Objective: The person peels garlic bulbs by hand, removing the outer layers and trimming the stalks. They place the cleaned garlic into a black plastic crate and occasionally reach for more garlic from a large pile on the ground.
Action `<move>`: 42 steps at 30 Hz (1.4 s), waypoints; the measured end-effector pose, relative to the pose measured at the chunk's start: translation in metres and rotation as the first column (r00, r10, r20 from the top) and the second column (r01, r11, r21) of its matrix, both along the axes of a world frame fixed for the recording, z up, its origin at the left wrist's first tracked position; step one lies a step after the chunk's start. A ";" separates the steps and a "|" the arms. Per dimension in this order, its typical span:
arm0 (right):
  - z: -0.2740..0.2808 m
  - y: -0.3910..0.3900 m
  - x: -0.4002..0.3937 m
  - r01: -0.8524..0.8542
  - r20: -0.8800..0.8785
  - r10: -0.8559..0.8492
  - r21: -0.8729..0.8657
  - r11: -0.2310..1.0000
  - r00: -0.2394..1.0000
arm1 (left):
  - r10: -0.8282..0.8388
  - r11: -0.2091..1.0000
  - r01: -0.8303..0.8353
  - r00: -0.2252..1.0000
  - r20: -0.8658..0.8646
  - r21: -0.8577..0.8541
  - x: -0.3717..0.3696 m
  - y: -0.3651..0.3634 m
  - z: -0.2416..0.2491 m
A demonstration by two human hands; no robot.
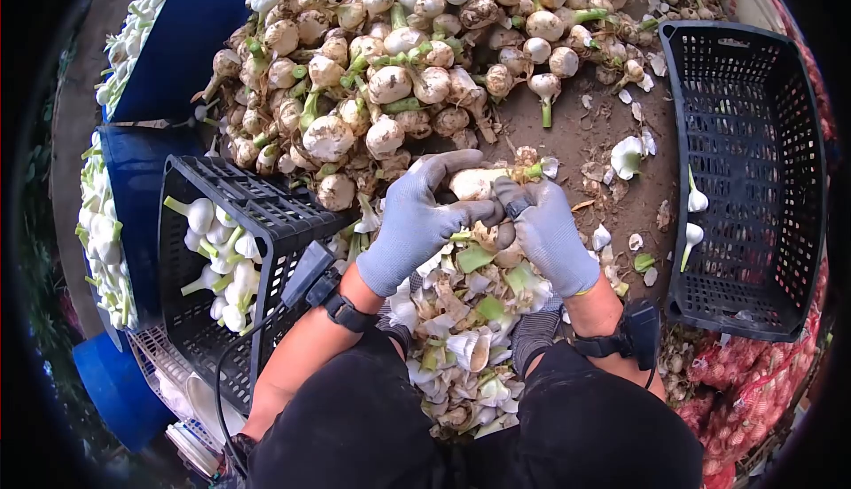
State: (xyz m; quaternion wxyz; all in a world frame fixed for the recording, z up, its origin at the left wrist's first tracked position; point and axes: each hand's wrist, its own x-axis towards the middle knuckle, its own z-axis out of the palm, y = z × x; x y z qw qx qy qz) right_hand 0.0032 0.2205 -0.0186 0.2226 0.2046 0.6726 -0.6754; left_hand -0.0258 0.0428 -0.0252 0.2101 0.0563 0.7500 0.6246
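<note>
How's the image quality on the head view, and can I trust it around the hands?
Head view: black vignette in the corners; wide-angle distortion bows the right-hand crate; bright light nearly washes out the garlic in the left tubs; the left hand and right hand look fairly sharp, though fingers partly hide the bulb.

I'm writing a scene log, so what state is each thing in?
Left hand: gloved, gripping a bulb
Right hand: gloved, at the bulb's end
Held bulb: soil-marked
Heaped bulbs: mostly soil-stained
Left black crate: partly filled, clean bulbs
Right black crate: two clean bulbs inside
Peelings: loose, piled
Red net bags: filled
</note>
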 end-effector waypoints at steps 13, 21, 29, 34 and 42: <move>0.000 -0.001 -0.002 0.014 -0.423 -0.005 0.019 1.000 0.906 | -0.301 0.875 0.106 0.884 0.359 0.473 -0.006 -0.009 0.018; 0.003 0.002 0.009 -0.094 -0.063 0.086 -0.136 0.986 0.994 | -0.017 0.993 -0.003 0.986 0.167 0.116 -0.012 -0.012 0.013; -0.011 0.021 0.004 -0.177 -0.156 0.507 0.817 0.548 0.847 | -0.133 0.903 -0.064 0.898 0.419 0.424 -0.010 -0.009 0.012; 0.013 0.003 0.037 -0.851 -0.172 0.862 0.155 0.501 0.476 | 0.006 0.659 -0.401 0.848 0.530 0.636 -0.022 -0.018 0.000; 0.000 -0.012 0.042 -0.827 -0.219 0.877 0.299 0.477 0.427 | -0.119 0.824 0.159 0.987 -0.108 0.544 -0.044 0.061 0.108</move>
